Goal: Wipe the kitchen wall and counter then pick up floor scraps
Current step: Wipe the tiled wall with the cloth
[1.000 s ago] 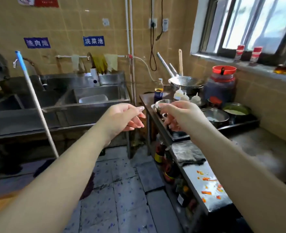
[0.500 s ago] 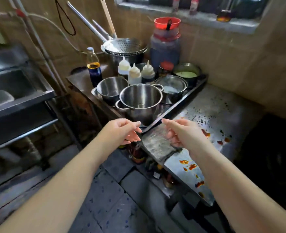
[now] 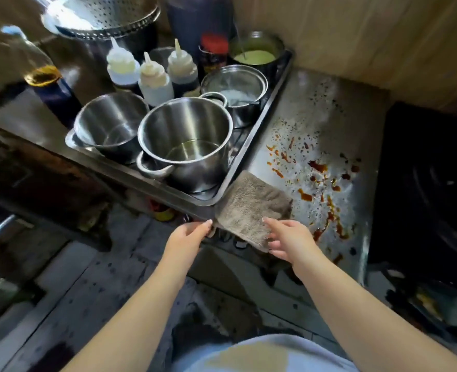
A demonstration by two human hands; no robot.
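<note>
I see a grey-brown folded cloth (image 3: 251, 210) lying at the near edge of the steel tabletop (image 3: 326, 108), one corner hanging past that edge, its left side just beside the near corner of a metal tray (image 3: 152, 181). My right hand (image 3: 289, 241) rests on the cloth's near right part, fingers (image 3: 273, 221) straight and spread, its grip apart and not clamped on the fabric. My left hand (image 3: 187, 237) hovers at the tabletop's near edge just left of the cloth, fingers loosely extended, thumb close to the tray corner; I cannot tell whether it touches the cloth. Red-brown sauce splatters (image 3: 321, 178) cover the tabletop right of the cloth. In the tray stand a steel pot (image 3: 187, 138), a steel bowl (image 3: 109, 124) and three squeeze bottles (image 3: 154, 76).
</note>
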